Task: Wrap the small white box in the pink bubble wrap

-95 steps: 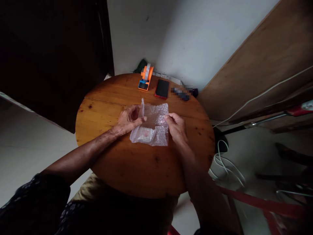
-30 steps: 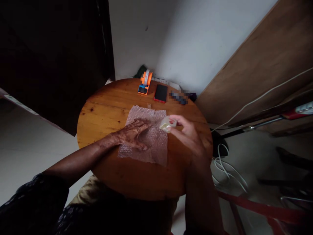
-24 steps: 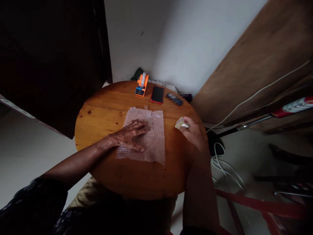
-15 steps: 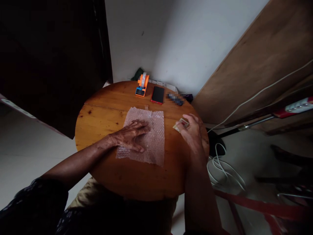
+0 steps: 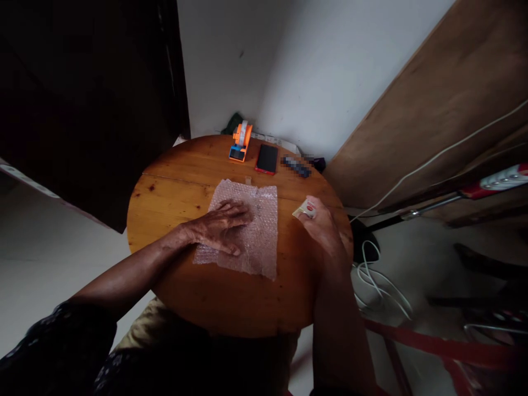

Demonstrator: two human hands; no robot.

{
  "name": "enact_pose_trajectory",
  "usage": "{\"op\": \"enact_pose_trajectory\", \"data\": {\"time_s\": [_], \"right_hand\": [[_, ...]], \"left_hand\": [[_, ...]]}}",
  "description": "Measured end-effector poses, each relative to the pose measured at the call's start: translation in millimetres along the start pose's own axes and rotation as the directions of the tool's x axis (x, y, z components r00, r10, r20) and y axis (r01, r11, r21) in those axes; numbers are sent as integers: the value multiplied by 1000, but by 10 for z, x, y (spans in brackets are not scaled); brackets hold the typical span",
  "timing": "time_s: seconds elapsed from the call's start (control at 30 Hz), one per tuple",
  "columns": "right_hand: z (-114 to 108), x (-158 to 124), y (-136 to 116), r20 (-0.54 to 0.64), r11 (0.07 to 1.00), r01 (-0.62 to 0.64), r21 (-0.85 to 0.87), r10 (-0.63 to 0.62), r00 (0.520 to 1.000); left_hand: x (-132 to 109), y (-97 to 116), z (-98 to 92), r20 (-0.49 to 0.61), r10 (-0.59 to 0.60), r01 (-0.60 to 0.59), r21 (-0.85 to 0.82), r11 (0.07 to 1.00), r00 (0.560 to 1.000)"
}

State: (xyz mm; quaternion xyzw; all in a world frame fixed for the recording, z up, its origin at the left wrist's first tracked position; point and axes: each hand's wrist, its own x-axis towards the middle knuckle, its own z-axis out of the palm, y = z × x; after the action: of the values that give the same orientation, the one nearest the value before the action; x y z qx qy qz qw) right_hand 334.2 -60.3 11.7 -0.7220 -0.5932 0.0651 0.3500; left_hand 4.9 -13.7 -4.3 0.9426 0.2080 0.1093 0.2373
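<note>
A sheet of bubble wrap (image 5: 262, 231) lies flat on the round wooden table (image 5: 173, 201). Pressed on its left half is my left hand (image 5: 218, 225), palm down with the fingers spread. To the right of the sheet, my right hand (image 5: 324, 228) grips a small pale box-like item (image 5: 305, 208) with a red mark, between thumb and fingers. Part of that item is covered by the fingers, so its exact kind does not show.
Along the table's far side stand an orange and blue tape dispenser (image 5: 240, 144), a dark-screened phone with a red edge (image 5: 267, 159) and a blurred dark object (image 5: 296, 166). The white wall rises behind. White cable (image 5: 373, 278) loops on the floor at right.
My right fingers have closed round the small pale item, which is now tilted so its red mark faces up. My left hand stays on the bubble wrap, nearly unmoved.
</note>
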Motion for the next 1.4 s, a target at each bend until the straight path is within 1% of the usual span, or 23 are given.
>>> {"op": "enact_pose_trajectory", "data": {"time_s": [0.07,0.13,0.2,0.27,0.33,0.37,0.43,0.5,0.53,0.6,0.67,0.73,0.83,0.93,0.97,1.03,1.07,1.1,1.13,1.2,1.27,1.33,1.4], "right_hand": [[-20,3,-44,-35,1000,28,-8,-29,999],[-47,0,-142,-94,995,94,-16,-96,991],[-63,-28,-294,-160,980,195,-25,-197,967],[-43,-89,-472,-179,954,298,-26,-298,938],[28,-168,-629,-110,915,403,-20,-402,909],[80,-206,-685,-36,892,451,-12,-451,892],[196,-263,-740,164,847,532,-5,-524,836],[287,-286,-725,310,826,563,-36,-526,792],[312,-285,-702,333,827,558,-61,-511,793],[314,-267,-648,288,845,528,-87,-486,825],[268,-245,-613,195,861,505,-60,-486,852],[208,-234,-616,120,863,506,-6,-501,857],[153,-268,-705,46,842,537,45,-539,841],[183,-362,-895,54,789,609,79,-613,788],[209,-400,-972,96,761,641,103,-649,755],[265,-468,-1115,232,716,682,150,-696,680],[287,-490,-1171,301,718,680,146,-687,661],[297,-503,-1208,363,738,665,113,-653,664],[294,-504,-1226,418,770,635,52,-595,687],[248,-473,-1201,480,834,539,-118,-428,766],[170,-407,-1127,493,865,440,-240,-282,823],[107,-313,-1053,477,895,369,-251,-218,852],[106,-187,-1018,426,932,312,-186,-210,880]], "left_hand": [[4,1,7,1,-4,4,10,1000,1000],[9,7,9,-2,-7,7,17,1000,1000],[12,13,7,-2,-6,6,21,1000,1000],[12,17,6,-2,-3,3,25,1000,1000],[12,18,6,-7,1,-1,25,1000,1000],[13,19,6,-12,4,-4,25,1000,1000],[15,24,4,-19,14,-13,31,999,1000],[17,31,0,-12,18,-18,43,999,1000],[17,35,-2,-4,15,-15,51,999,1000],[16,37,-6,15,2,-3,64,998,1000],[13,29,-7,33,-4,2,73,997,999],[11,14,-3,36,-2,-1,77,997,999],[14,-1,3,18,6,-7,76,997,1000],[25,31,8,-12,13,-12,60,998,1000],[31,56,10,-19,6,-5,58,998,1000],[46,123,15,-23,-31,33,65,997,999],[54,160,16,-14,-56,56,73,996,998],[61,197,15,2,-80,80,84,993,997],[68,230,11,25,-104,101,99,990,994],[74,273,-11,77,-139,128,134,983,987],[73,276,-55,112,-152,135,150,979,982],[78,239,-121,113,-124,110,117,987,986],[118,179,-204,99,-68,66,21,998,993]]}}
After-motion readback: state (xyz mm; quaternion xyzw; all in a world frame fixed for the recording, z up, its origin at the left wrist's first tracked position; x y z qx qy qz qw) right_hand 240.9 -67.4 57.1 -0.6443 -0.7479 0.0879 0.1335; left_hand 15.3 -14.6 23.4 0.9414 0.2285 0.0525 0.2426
